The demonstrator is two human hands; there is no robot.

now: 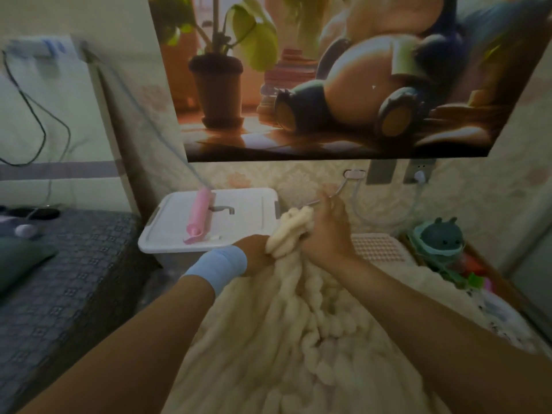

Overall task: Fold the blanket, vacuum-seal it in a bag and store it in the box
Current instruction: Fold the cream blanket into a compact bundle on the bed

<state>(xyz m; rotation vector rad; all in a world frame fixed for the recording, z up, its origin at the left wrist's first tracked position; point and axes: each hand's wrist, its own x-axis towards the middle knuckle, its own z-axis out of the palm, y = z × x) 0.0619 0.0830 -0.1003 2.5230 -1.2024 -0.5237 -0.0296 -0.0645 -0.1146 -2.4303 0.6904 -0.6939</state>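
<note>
Item: cream chunky-knit blanket (283,339), draped at 6 o'clock, its upper edge bunched at centre. Left hand (257,255) and right hand (325,234) both clenched that edge. Advised: part hands, align corners, tension evenly. White lidded plastic box (248,210) at 11 o'clock.

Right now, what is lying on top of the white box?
A pink roll lies across the closed lid of the white box, with a small white piece at its near end. The lid covers the inside, so the contents cannot be seen.
</note>
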